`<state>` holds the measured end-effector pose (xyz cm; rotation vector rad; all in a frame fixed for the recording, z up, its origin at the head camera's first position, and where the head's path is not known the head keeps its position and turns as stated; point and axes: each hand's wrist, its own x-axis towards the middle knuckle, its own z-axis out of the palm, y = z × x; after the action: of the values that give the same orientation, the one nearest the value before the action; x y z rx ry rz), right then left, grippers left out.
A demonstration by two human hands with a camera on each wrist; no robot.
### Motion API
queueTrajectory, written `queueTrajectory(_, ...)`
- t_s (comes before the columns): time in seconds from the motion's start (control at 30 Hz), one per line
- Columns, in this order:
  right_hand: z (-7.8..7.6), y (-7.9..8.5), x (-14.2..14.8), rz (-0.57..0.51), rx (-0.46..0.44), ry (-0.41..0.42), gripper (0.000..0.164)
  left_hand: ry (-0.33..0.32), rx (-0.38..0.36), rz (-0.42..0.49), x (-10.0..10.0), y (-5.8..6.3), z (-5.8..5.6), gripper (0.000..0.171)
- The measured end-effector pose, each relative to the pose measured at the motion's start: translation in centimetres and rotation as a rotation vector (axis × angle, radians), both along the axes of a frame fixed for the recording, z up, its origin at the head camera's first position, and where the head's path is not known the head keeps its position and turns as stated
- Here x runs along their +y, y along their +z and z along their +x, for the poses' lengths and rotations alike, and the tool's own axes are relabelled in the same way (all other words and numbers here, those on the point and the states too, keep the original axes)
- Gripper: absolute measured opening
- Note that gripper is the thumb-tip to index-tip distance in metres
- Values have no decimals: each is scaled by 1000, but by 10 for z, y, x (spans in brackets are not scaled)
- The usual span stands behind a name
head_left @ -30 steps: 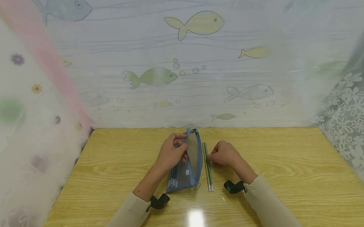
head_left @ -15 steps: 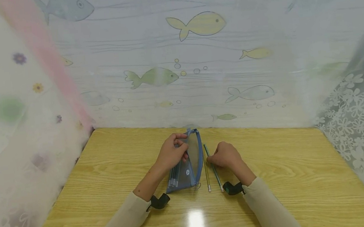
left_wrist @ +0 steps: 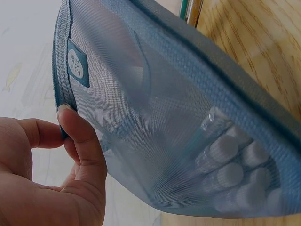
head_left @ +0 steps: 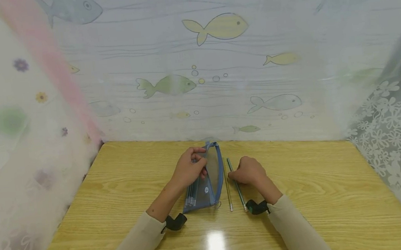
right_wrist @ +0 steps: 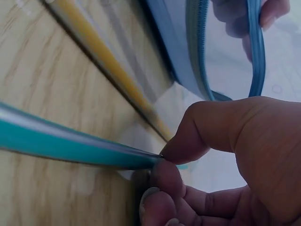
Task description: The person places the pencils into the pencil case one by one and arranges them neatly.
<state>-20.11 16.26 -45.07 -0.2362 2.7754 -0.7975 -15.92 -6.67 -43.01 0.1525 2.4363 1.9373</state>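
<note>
A blue mesh pencil case (head_left: 201, 189) lies unzipped on the table, with several white-ended pencils (left_wrist: 225, 155) inside. My left hand (head_left: 189, 167) pinches the edge of its opening between thumb and forefinger, lifting that side. To the right, my right hand (head_left: 249, 172) pinches a teal pencil (right_wrist: 80, 143) between thumb and forefinger, around its middle. The teal pencil slants, its eraser end towards me. Between it and the case a yellow pencil (head_left: 228, 186) lies on the table, apart from both hands.
The wood-grain table (head_left: 119, 181) extends on both sides of the hands. Behind it hangs a fish-patterned curtain (head_left: 219, 99), with a lacy floral curtain (head_left: 397, 134) at the right. A dark wrist camera (head_left: 256, 207) sits close to the teal pencil's eraser end.
My right hand has separated the teal pencil from the yellow one, swinging its eraser end to the right. The left hand and the pencil case have stayed in place.
</note>
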Motion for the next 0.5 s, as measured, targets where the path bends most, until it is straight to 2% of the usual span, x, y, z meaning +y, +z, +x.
queueTrajectory(0.27, -2, 9, 9, -53, -20, 58, 42, -9, 4, -1, 1, -1, -1, 42)
queueTrajectory(0.5, -4, 21, 8, -164, -87, 81, 40, -8, -1, 8, 0, -1, -1, 40)
